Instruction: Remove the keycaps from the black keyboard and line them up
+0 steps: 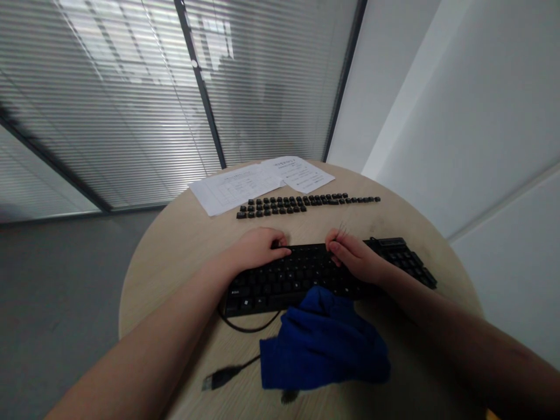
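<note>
A black keyboard (306,274) lies across the middle of a round wooden table (175,245). My left hand (256,248) rests on its upper left edge, fingers curled down onto the keys. My right hand (354,256) sits over the keyboard's upper middle, its fingertips pinched around something thin and bristly, perhaps a small brush, too small to name surely. Rows of loose black keycaps (301,204) are lined up on the table beyond the keyboard. A crumpled blue cloth (324,347) lies in front of the keyboard, overlapping its near edge.
Two printed paper sheets (262,182) lie at the table's far side. The keyboard's cable loops to a loose USB plug (214,380) near the front edge. Glass walls with blinds stand behind the table, a white wall at the right, grey floor at the left.
</note>
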